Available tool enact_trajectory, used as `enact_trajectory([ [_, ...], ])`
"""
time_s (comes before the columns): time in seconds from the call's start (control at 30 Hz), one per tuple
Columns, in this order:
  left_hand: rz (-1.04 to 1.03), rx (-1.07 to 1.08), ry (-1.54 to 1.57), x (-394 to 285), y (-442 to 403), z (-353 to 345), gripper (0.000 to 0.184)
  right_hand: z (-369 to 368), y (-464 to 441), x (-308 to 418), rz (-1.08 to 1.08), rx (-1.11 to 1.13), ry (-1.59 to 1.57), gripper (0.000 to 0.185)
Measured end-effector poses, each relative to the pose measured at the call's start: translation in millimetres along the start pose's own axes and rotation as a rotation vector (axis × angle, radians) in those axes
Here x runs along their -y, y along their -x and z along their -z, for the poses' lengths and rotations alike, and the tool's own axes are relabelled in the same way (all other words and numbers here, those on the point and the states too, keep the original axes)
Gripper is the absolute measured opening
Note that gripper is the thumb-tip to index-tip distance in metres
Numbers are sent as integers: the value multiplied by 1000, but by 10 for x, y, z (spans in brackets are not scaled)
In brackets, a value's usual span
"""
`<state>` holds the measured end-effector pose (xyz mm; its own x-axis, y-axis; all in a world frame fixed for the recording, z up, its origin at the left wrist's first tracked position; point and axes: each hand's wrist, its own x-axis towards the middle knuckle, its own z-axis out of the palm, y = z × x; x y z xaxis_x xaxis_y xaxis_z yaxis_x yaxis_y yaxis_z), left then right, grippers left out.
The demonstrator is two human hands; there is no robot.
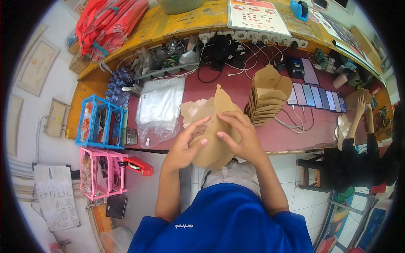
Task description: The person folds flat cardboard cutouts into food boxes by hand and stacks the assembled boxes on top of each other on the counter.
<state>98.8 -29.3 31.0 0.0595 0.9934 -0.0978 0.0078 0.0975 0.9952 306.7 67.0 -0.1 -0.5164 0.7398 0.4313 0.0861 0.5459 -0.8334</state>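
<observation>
A brown cardboard food box (211, 147), partly folded with its flaps standing up, is between my two hands in front of my blue shirt. My left hand (183, 145) holds its left side, thumb and fingers bent round the card. On the right side, my right hand (240, 137) presses its fingers and thumb against a raised flap. Just beyond, to the right, stands a stack of similar open brown boxes (265, 99) nested in each other. Plastic-wrapped white bags (160, 105) lie to the left of the box.
A row of phones (316, 97) with cables lies at the right back. Blue (101, 122) and pink (101, 173) baskets stand at the left, beside a red tape dispenser (139, 165). At the far right, another person's hands (361, 105) hold a brown box.
</observation>
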Motion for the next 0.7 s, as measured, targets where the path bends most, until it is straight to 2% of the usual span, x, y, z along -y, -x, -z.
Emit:
enact_trajectory([
  [0.03,3,0,1,-15,-38,35,55,31,-6,-23,-76,43,-80,50],
  [0.17,-62,61,-91,-1,-101,61,53,81,-69,143,-115,-29,-30,47],
  [0.3,-84,43,-173,-26,-131,2,49,13,-28,76,-52,-18,34,45],
  [0.37,-85,3,-93,-58,-139,-60,45,-34,16,107,-147,-83,-136,40],
  [0.43,-90,-33,-13,-76,-136,-89,41,-58,40,119,-128,-120,-158,37],
  [0.5,-125,-132,-200,-75,-128,-112,36,-66,63,88,-94,-173,-121,33],
  [0.7,-262,-118,-366,-122,-111,-191,38,-56,23,190,-65,-232,-120,26],
])
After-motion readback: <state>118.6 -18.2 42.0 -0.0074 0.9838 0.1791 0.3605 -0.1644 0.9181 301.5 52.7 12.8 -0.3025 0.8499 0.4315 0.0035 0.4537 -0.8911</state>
